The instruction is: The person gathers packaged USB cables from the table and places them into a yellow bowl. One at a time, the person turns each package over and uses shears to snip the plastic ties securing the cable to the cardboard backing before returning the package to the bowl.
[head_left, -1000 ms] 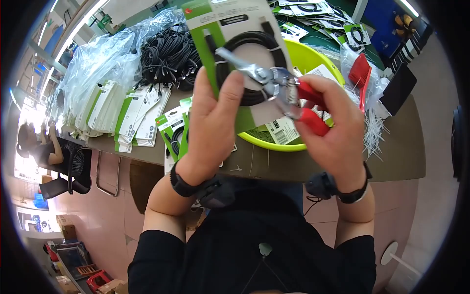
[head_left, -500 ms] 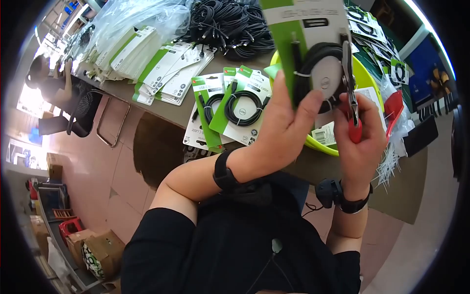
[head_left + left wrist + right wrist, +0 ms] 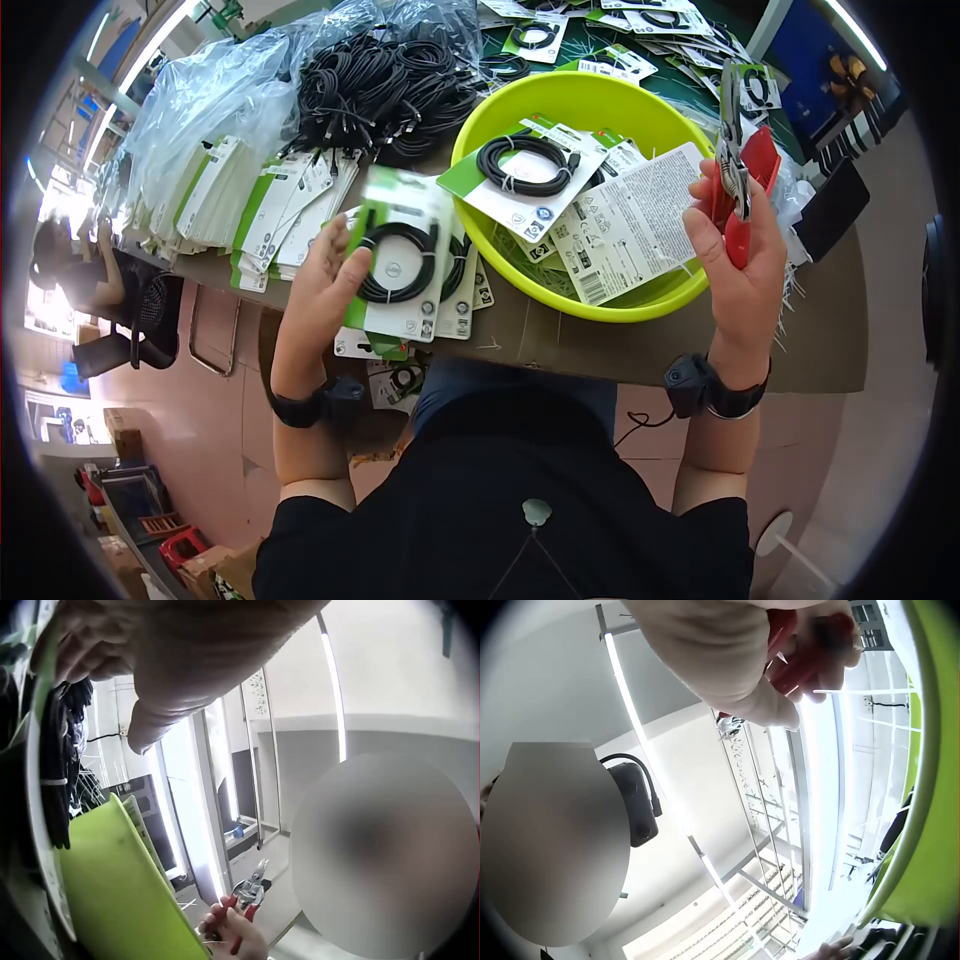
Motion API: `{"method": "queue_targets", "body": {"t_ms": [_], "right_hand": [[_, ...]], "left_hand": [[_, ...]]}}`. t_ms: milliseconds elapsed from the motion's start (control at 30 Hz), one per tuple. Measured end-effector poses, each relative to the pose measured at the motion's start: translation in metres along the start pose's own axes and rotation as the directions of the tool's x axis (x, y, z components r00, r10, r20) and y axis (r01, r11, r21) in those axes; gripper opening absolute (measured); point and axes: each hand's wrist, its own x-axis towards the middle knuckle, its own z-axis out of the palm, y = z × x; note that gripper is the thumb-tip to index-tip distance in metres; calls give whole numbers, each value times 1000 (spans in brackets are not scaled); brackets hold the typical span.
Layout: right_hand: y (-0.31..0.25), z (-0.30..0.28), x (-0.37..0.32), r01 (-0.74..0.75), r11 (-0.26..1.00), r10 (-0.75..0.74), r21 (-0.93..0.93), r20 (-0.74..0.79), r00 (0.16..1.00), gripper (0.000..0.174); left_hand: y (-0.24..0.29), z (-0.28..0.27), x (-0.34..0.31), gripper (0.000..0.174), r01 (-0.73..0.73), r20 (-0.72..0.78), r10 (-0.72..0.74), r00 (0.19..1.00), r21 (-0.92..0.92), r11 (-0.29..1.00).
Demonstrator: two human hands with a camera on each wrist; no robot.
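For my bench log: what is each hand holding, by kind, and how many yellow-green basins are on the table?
Carded cable, held by the left hand: 1
Red-handled cutters, held by the right hand: 1
Yellow-green basin: 1
Total: 3

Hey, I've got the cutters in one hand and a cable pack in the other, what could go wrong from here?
1. The right hand grips the cutters with bare tips pointing up; reaching across might nick the left hand or the cable pack.
2. The left hand holds that pack by one side above the stack of packs at the edge of the table; it may slip and knock packs off.
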Motion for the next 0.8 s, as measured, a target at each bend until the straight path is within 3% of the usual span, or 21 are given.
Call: {"method": "queue_targets", "body": {"t_ms": [33,67,100,167,233,267,333,500,600,633,733,767,800], "right_hand": [[3,1,-1,-3,998,3,56,-11,1000,39],[5,1,-3,-7,994,10,112,-20,1000,40],[7,2,-4,-11,994,13,113,-25,1000,40],[11,2,-4,-58,990,61,129,-24,998,41],[13,4,-6,-82,987,85,141,-13,996,42],[15,4,-6,-76,985,80,152,-15,997,42],[16,3,-8,-66,982,73,175,-31,997,42],[21,5,-11,-42,980,52,193,-47,998,43],[24,5,-12,-11,987,20,161,-52,998,44],[25,5,-12,-8,986,16,169,-50,999,44],[26,6,-13,11,984,1,180,-67,998,45],[26,5,-14,21,981,-7,192,-74,997,45],[26,4,-14,25,982,-12,188,-69,998,46]], "left_hand": [[2,3,4,48,-150,-37,172,984,332,931],[8,9,8,49,-256,-14,340,940,627,736],[21,15,14,49,-260,-7,340,941,628,733],[58,36,32,48,-519,291,441,849,618,591],[79,73,46,46,-446,404,237,884,571,690],[82,89,56,46,-446,400,241,885,573,687],[88,112,72,48,-388,435,-5,901,808,443],[72,112,92,49,-557,533,162,831,794,245],[92,103,101,50,-484,560,-111,821,785,386],[94,99,101,50,-480,554,-111,825,791,379],[102,88,93,43,-477,524,133,842,604,638],[102,86,90,43,-485,523,140,841,611,626],[97,88,85,42,-455,449,229,864,499,738]]}}
